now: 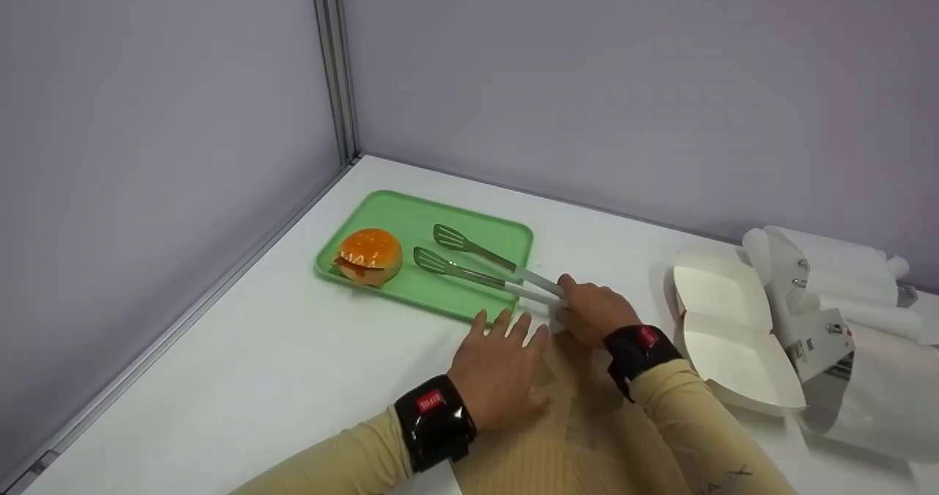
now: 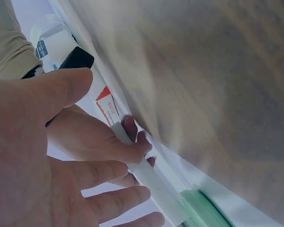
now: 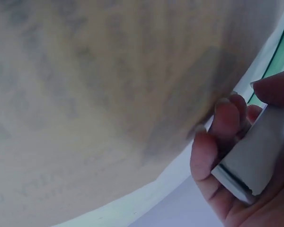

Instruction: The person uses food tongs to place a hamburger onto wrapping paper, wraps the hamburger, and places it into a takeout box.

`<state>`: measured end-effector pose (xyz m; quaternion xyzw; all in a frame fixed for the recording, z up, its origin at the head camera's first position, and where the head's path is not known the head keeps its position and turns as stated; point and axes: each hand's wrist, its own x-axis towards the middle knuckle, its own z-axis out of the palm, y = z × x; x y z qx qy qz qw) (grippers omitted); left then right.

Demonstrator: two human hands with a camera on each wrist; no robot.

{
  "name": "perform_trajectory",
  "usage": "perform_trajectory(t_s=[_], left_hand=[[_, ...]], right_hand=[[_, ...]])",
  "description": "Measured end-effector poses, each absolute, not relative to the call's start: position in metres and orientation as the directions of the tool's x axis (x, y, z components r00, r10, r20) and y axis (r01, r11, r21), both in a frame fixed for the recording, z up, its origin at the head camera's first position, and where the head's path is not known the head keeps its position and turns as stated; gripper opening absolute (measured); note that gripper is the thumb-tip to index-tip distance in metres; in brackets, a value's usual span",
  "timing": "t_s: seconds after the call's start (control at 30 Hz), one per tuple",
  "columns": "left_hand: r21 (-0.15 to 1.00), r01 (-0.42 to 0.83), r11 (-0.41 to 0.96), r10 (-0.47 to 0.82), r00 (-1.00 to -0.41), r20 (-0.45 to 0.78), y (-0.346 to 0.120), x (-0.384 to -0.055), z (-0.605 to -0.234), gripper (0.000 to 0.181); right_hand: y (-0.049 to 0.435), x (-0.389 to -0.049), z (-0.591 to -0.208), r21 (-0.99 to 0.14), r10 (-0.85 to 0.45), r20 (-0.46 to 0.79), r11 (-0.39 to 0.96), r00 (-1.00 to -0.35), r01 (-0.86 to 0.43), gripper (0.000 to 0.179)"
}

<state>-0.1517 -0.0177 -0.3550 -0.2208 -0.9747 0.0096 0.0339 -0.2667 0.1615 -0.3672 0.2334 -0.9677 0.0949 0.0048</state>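
Note:
My right hand grips the pale handles of a pair of tongs. Their dark slotted heads are spread apart over a green tray. In the right wrist view the fingers curl round the tongs' handle end. My left hand is palm down with its fingers spread and holds nothing, its fingertips close to the tray's front edge. Beneath it lies a brown sheet or board with wood-like stripes. A hamburger with a glossy seeded bun rests on the tray's left part.
An opened white clamshell box lies right of my right hand. Beyond it, white rolls and plastic-wrapped packages crowd the table's right side. Grey walls stand behind and to the left of the white table.

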Motion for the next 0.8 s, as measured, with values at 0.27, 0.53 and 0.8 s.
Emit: perform_trajectory(t_s=[0.27,0.53,0.8], left_hand=[[-0.037,0.436,0.899,0.438,-0.897,0.059,-0.017,-0.153,-0.355,0.075],[-0.030,0.447,0.894,0.448,-0.892,0.066,-0.018,-0.155,-0.357,0.074],[-0.040,0.441,0.897,0.443,-0.895,0.057,-0.018,-0.155,-0.357,0.074]], right_hand=[[0.162,-0.260,-0.359,-0.194,-0.482,0.069,0.853,-0.874,-0.486,0.029],[0.165,-0.252,-0.354,-0.225,-0.468,0.087,0.851,-0.879,-0.475,0.033],[0.170,-0.246,-0.352,-0.155,-0.479,0.181,0.849,-0.859,-0.505,0.032]])
